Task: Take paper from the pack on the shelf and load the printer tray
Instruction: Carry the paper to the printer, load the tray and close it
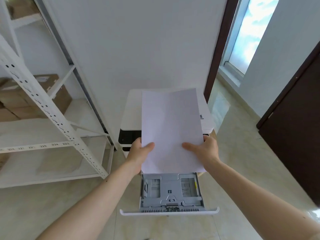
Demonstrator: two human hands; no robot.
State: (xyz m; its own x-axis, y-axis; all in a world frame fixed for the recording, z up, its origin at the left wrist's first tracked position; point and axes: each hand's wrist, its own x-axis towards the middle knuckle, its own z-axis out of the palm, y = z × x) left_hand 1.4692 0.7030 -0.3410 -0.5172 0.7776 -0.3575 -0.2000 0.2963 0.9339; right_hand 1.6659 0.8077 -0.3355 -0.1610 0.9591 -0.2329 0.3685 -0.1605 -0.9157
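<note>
1. Shelf (52,108): white metal rack on the left of the scene; brown cartons on its far boards; no paper pack can be made out among them from this view.
2. Printer (131,111): white body with a dark front band, standing against the far wall, centre; what it stands on is hidden.
3. Printer tray (170,193): pulled fully out toward the near side, grey interior with its guides exposed; the visible near part holds no sheets; the far part is covered from view by the paper held above it.
4. Paper (171,129): a white stack, thickness not readable, held roughly flat and slightly tilted above the far part of the tray and in front of the printer; not yet in the tray.
5. Left hand (141,155): grips the stack's left edge near the near corner; thumb on top, fingers underneath and out of sight.
6. Right hand (206,149): grips the right edge likewise; thumb lying across the top sheet, fingers below.
7. Progress, as judged: paper is in hand and the tray is open, so fetching looks done; left to do: lower the stack between the guides, seat it flat, push the tray shut; likely past the halfway mark.
</note>
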